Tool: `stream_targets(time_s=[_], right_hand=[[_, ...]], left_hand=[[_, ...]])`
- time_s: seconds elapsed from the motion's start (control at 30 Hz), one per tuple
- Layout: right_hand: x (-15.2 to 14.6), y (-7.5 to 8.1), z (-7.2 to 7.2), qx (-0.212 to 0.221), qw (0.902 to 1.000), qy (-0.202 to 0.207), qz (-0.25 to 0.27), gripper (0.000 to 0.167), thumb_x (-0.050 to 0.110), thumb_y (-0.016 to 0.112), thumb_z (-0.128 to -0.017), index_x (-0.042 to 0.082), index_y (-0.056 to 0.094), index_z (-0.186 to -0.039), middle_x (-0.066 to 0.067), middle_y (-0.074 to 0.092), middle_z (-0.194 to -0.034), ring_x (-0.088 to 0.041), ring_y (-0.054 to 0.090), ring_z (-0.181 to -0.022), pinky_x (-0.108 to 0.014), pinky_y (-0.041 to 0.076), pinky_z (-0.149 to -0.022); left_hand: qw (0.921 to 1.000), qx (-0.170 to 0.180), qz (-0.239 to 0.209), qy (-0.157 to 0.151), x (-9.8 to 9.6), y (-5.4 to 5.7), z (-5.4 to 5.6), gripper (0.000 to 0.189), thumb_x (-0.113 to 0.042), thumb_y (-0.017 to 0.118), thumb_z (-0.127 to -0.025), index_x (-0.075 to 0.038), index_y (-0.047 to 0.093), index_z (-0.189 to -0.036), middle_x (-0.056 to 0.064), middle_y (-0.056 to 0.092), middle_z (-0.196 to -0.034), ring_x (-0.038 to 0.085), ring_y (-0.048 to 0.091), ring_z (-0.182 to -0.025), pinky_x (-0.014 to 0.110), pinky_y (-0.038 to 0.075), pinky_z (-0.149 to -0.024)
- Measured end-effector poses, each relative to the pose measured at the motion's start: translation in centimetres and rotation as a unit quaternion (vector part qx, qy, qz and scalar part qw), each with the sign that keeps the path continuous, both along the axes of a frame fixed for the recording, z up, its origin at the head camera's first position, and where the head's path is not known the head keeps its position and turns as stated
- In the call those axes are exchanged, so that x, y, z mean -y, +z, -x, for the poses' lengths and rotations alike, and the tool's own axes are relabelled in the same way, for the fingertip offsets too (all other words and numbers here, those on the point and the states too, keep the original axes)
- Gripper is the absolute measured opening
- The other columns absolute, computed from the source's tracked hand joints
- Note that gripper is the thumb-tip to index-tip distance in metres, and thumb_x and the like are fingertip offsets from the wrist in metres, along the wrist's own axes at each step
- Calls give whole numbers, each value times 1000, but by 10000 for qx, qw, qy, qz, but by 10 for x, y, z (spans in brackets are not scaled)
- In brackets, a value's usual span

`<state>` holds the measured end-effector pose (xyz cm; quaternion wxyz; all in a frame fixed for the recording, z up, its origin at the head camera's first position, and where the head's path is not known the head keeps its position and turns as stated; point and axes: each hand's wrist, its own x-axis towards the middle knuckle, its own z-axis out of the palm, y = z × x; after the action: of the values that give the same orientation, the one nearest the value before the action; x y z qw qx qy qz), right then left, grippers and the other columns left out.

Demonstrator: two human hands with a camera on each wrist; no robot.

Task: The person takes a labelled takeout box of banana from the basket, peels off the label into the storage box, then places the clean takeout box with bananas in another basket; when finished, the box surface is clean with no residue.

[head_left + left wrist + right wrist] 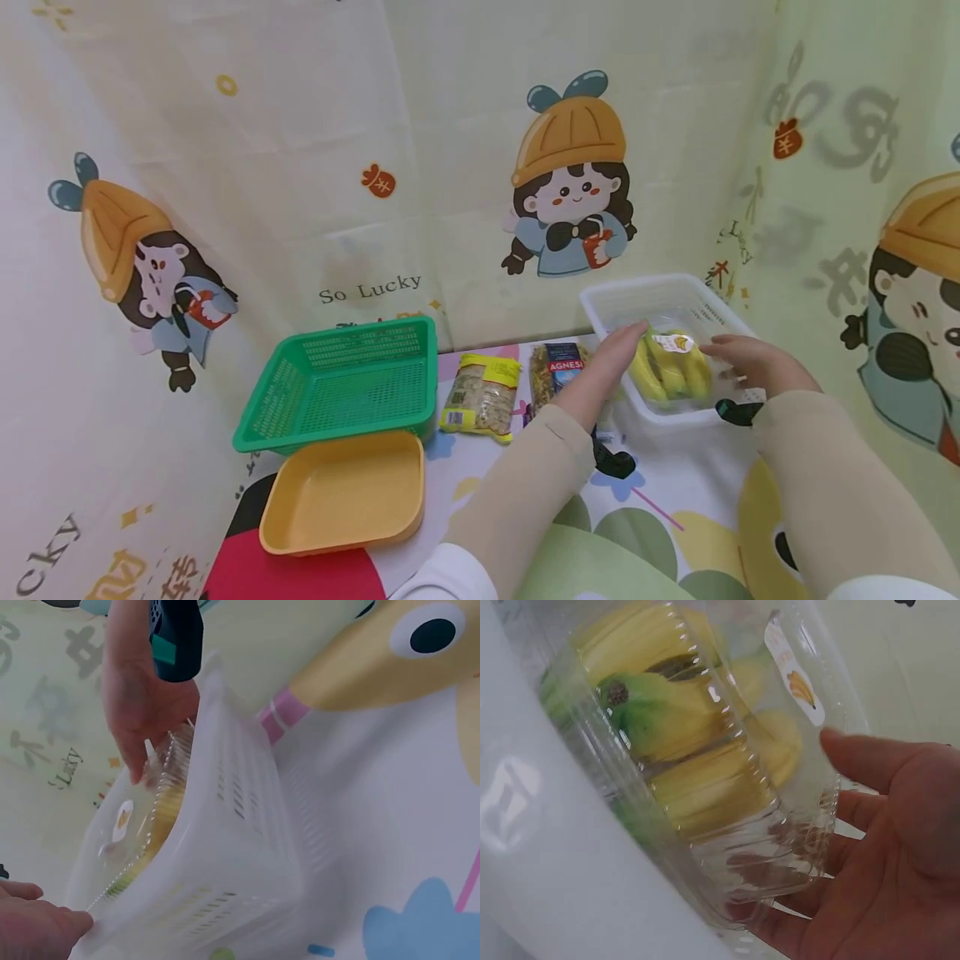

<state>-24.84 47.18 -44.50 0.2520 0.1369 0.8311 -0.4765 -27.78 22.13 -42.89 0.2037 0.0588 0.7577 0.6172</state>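
A clear plastic box of bananas (pixel 672 367) with a white sticker on its lid lies inside a white slotted basket (pixel 708 417). My left hand (pixel 611 371) reaches over the basket's left rim, its fingers looking straight beside the box. In the left wrist view its thumb overlaps the rim near the lid's ridged edge. My right hand (pixel 900 832) holds the opposite end of the box. Its thumb lies by the lid near the sticker, and its other fingers show through the clear plastic around the corner. Part of the left hand's fingers is hidden.
Left of the basket lie a pasta bag marked AGNESI (pixel 564 367) and a yellow-and-clear food bag (pixel 482 396). A green basket (pixel 427 400) and a yellow tray (pixel 341 492) stand further left on the patterned table. Printed curtains rise behind and at the sides.
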Motion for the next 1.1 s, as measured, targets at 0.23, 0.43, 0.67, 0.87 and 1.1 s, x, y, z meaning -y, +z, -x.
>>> stream_targets(time_s=[0.23, 0.43, 0.67, 0.87, 1.1], right_hand=[[-5, -4, -3, -56, 9989, -278, 369, 78, 37, 36, -107, -2, -12, -154, -36, 10, -157, -46, 36, -134, -49, 48, -99], [-12, -3, -8, 43, 9978, -353, 557, 75, 33, 33, -107, -1, -16, -153, -36, 5, -158, -51, 27, -140, -57, 45, -103], [-13, 0, -10, 109, 9968, -281, 743, 72, 32, 29, -108, 0, -18, -153, -35, -2, -159, -54, 14, -145, -62, 34, -112], [-16, -3, -9, 237, 9934, -431, 1032, 69, 32, 25, -109, 6, -21, -153, -31, -10, -160, -53, 7, -147, -66, 27, -114], [-20, -8, -11, 234, 9925, -451, 1108, 71, 34, 26, -108, 9, -23, -152, -30, -11, -160, -52, 6, -147, -66, 33, -110]], left_hand=[[9981, -165, -336, 480, -14, 1, -9, 63, -54, 51, -92, -16, 54, -142, 3, 50, -149, 25, 44, -140, 42, 33, -118], [9936, 255, -719, 827, -28, -4, -16, 67, -51, 54, -90, -12, 48, -145, 5, 47, -151, 26, 41, -142, 43, 32, -118], [9520, 1499, -2449, 1061, -34, -10, -20, 47, -45, 51, -92, -12, 62, -123, 8, 61, -128, 34, 53, -128, 51, 38, -113], [9217, 2196, -2965, 1195, -36, -16, -22, 57, -53, 47, -93, -12, 57, -131, 14, 58, -131, 37, 51, -130, 55, 35, -113], [9200, 2234, -3050, 1028, -41, -22, -23, 50, -49, 40, -98, -16, 59, -130, 13, 59, -131, 36, 51, -130, 54, 37, -113]])
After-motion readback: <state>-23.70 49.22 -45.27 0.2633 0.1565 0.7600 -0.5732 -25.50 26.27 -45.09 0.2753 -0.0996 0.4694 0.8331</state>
